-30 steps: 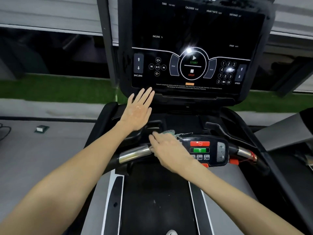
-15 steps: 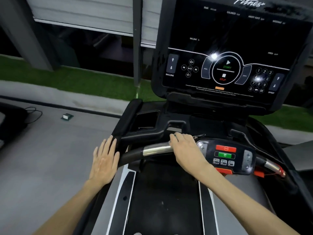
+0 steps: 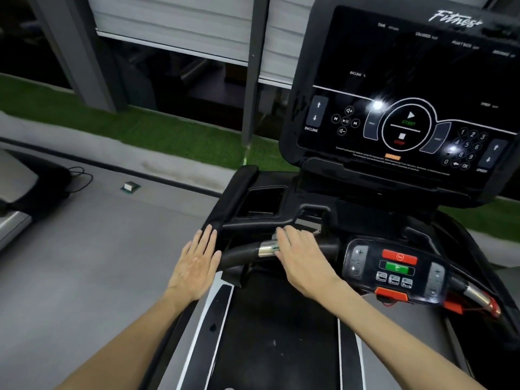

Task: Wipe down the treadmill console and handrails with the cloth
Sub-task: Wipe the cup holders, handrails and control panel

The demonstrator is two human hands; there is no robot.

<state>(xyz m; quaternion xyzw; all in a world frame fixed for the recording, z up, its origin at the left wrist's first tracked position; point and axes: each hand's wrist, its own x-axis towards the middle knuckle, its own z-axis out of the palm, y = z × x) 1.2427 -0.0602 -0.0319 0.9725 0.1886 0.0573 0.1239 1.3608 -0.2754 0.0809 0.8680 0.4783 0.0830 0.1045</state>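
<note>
while the right hand (image 3: 304, 257) lay draped over the black tubular crossbar handrail (image 3: 239, 256), its fingers curled over the top of the bar and clamped a thin pale grey cloth (image 3: 313, 231) against it. only a narrow edge of that cloth showed, just past the knuckles. the rest was hidden under the palm. on the thumb side of that grip, touching the hand's edge, the bar's short polished chrome sleeve (image 3: 264, 249) caught the light.

past the chrome and past the bar's end, the left hand (image 3: 197, 263) was held flat, palm down, with fingers straight and close together and nothing in them. its thumb was just beside the handrail. whether it touched anything could not be told.

on the little-finger side of the gripping hand, near but apart, a small black oval control pad with a red and a green button (image 3: 394, 266) sat on the same bar. beyond the fingertips and higher, the large glossy black treadmill console (image 3: 394, 66) rose, printed with white incline arrows, a start and stop dial and a number keypad. under the right wrist ran the black treadmill belt (image 3: 275, 333). beyond the flat hand lay smooth grey floor (image 3: 84, 249), a small pale box (image 3: 130, 187) and a strip of green turf (image 3: 168, 130).
</note>
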